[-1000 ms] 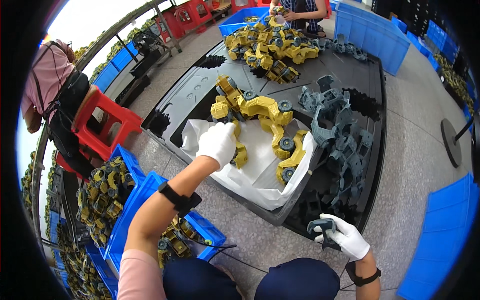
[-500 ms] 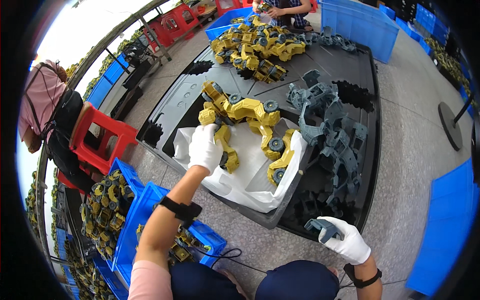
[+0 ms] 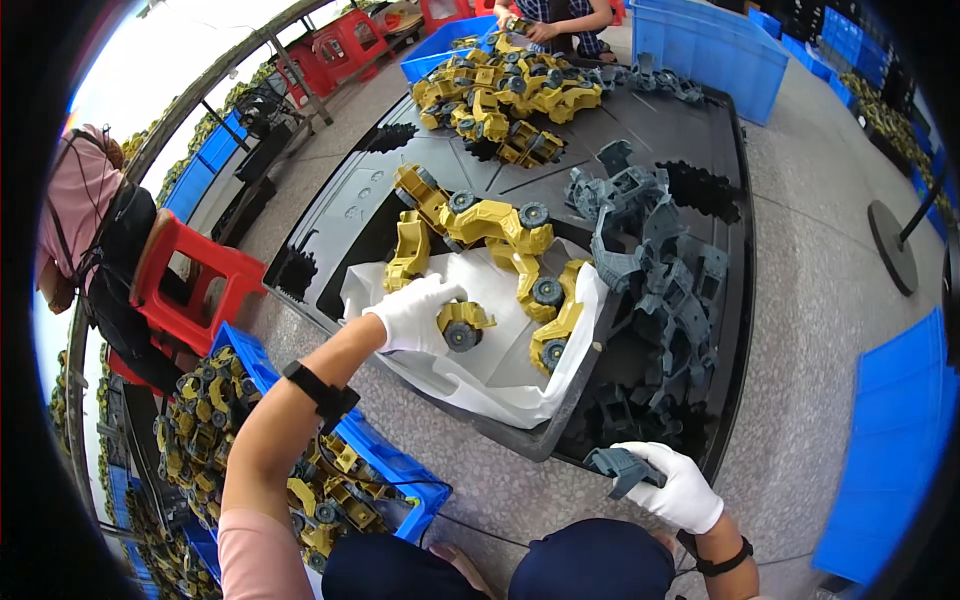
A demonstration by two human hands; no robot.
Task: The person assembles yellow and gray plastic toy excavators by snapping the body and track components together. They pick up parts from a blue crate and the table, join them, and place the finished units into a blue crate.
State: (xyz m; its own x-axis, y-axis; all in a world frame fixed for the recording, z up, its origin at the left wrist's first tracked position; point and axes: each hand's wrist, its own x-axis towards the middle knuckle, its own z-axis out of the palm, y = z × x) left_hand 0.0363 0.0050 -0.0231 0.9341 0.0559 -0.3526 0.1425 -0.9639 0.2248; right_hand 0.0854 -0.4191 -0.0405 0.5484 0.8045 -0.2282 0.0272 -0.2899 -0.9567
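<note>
My left hand (image 3: 412, 312), in a white glove, is closed on a yellow toy truck (image 3: 474, 318) with dark wheels, whose rear part the fingers hide. It is over a black tray (image 3: 545, 440) lined with white sheeting (image 3: 500, 385). Further yellow truck pieces (image 3: 500, 222) lie along the tray's far and right sides, and one yellow piece (image 3: 408, 252) rests just beyond my left hand. At the lower right, my gloved right hand (image 3: 675, 488) grips a grey plastic toy part (image 3: 622, 468) near the table's front edge.
Grey toy parts (image 3: 655, 250) lie heaped right of the tray on the black table (image 3: 735, 300). A yellow truck pile (image 3: 500, 90) is at the far end, near another person's hands (image 3: 530, 30). Blue crates (image 3: 440, 490) of trucks stand left; a red stool (image 3: 200, 275) is behind.
My left hand has moved down and nearer me, and the yellow truck in it is turned more sideways. My right hand has shifted slightly left, tilting the grey part.
</note>
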